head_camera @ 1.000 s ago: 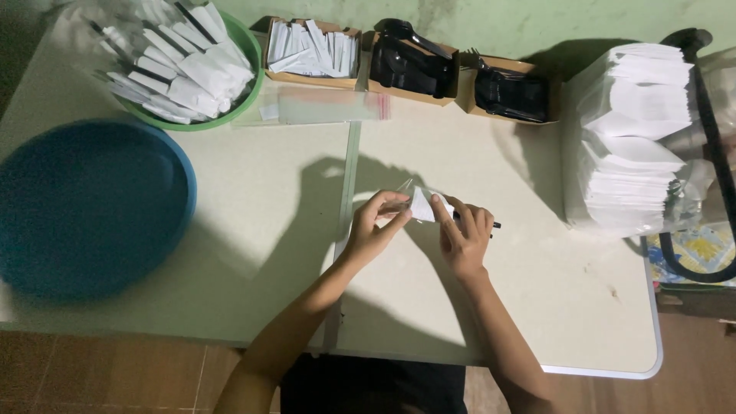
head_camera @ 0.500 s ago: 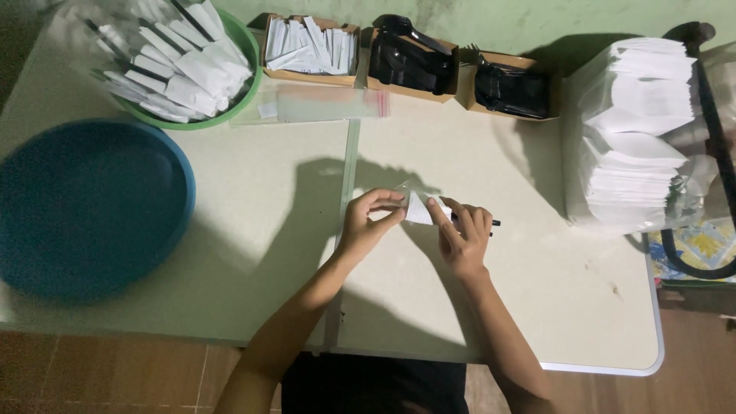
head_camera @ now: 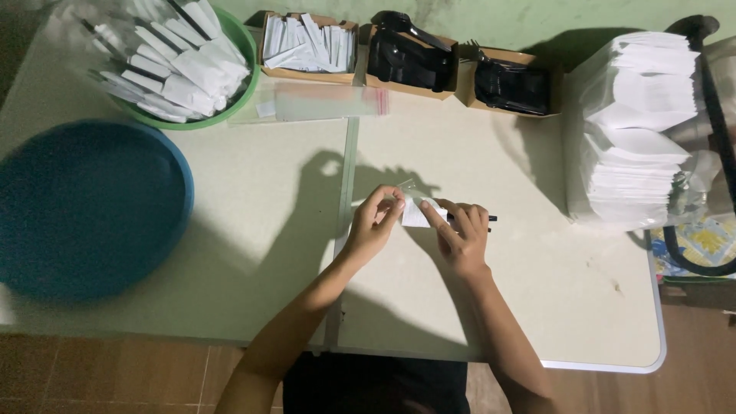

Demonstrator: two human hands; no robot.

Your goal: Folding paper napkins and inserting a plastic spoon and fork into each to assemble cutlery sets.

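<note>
**Hands work a small white packet at mid-table**

Little has changed since the earlier frame: the left hand (head_camera: 374, 224) pinches the white packet (head_camera: 415, 214) at its left end, while the right hand (head_camera: 462, 236) presses fingers on its right end. Beyond the fingertips lie a clear plastic sleeve (head_camera: 322, 101) and cardboard boxes (head_camera: 308, 44).
</note>
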